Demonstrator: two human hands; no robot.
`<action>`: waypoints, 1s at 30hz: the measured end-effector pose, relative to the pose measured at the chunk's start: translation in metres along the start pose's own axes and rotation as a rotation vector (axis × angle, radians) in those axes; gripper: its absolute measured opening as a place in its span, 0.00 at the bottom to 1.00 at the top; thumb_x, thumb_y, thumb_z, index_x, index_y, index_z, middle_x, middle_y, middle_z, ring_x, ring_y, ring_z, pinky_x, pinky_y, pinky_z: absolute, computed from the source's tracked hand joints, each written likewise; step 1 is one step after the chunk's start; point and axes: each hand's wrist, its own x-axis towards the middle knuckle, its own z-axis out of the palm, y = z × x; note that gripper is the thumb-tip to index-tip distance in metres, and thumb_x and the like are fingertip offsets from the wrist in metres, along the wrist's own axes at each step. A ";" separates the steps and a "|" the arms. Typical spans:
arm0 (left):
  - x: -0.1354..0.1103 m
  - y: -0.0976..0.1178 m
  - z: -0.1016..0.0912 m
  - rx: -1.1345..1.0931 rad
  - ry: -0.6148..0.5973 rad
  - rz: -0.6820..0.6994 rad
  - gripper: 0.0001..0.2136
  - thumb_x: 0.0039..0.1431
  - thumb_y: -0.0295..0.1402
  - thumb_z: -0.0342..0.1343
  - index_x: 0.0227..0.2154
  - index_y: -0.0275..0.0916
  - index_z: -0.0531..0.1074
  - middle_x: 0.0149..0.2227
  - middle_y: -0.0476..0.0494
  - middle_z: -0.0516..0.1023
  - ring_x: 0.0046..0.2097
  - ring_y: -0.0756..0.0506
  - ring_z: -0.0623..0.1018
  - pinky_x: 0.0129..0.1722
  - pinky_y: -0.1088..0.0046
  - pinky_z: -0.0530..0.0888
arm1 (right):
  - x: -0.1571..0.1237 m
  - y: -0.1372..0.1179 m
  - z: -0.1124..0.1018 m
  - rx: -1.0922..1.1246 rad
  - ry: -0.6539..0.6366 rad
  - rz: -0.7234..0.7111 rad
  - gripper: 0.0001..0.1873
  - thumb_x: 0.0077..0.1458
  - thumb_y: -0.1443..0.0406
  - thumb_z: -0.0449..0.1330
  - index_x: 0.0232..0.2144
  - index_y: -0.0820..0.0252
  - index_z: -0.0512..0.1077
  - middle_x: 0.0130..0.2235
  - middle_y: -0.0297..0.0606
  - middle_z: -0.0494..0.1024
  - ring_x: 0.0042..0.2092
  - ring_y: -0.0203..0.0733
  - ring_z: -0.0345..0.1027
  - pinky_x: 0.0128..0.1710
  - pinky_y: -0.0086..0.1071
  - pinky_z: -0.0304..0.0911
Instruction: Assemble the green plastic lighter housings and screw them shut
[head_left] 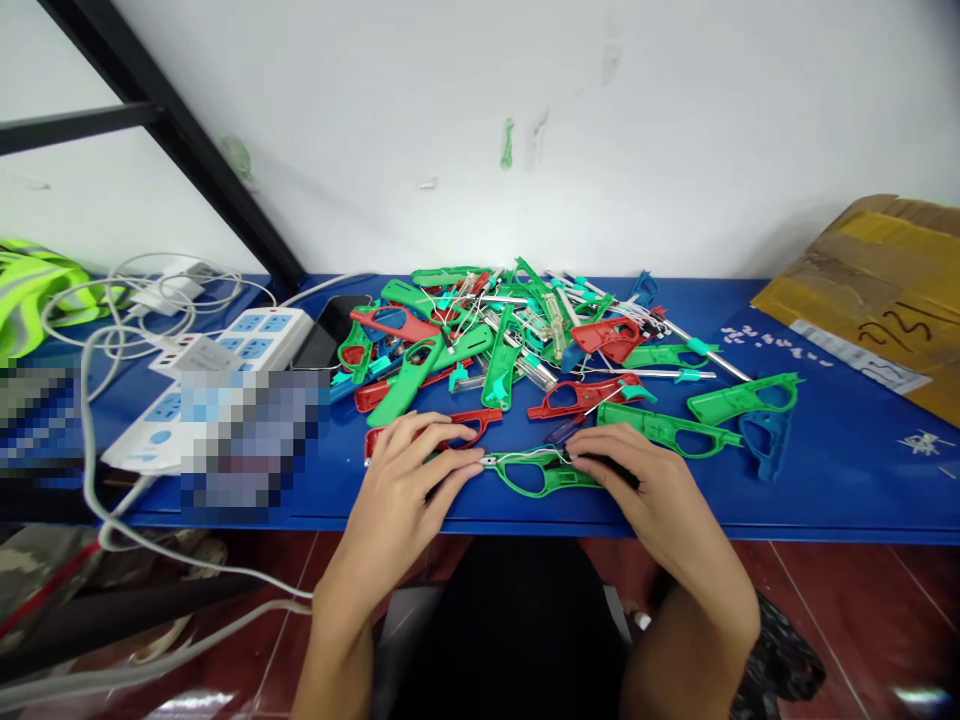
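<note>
Near the front edge lies a green half-shell of a long-nosed lighter (pixel 525 490) with a finger loop. My left hand (pixel 416 470) is closed at its left end, pinching a metal lighter tube (pixel 490 461) whose end shows past my fingertips. A thin white wire (pixel 534 454) runs from there across the shell. At the wire's other end, my right hand (pixel 637 470) pinches a small dark part (pixel 568 453), mostly hidden by the fingers. Just behind my right fingertips lies what looks like a small screwdriver (pixel 562 430) with a clear purple handle.
Behind my hands is a heap of green, red and blue lighter shells (pixel 431 375), metal tubes and wires. A white power strip (pixel 247 345), cables and a dark phone (pixel 330 325) lie left. A taped cardboard box (pixel 877 290) stands right. A white wall (pixel 637 150) closes the back.
</note>
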 end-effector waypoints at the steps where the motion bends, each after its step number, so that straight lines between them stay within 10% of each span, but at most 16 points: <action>1: 0.000 0.000 0.000 -0.004 -0.001 -0.003 0.07 0.77 0.32 0.61 0.49 0.48 0.84 0.55 0.46 0.87 0.60 0.37 0.78 0.61 0.51 0.72 | 0.000 0.000 0.001 -0.006 0.007 0.012 0.07 0.74 0.65 0.62 0.43 0.50 0.81 0.47 0.37 0.87 0.49 0.49 0.81 0.51 0.42 0.76; 30: 0.001 0.007 0.001 0.055 -0.023 -0.067 0.15 0.75 0.35 0.64 0.61 0.45 0.77 0.57 0.41 0.85 0.62 0.36 0.78 0.64 0.52 0.74 | -0.011 -0.005 0.002 -0.123 0.002 -0.099 0.02 0.77 0.64 0.61 0.47 0.52 0.74 0.54 0.39 0.84 0.56 0.49 0.76 0.57 0.47 0.68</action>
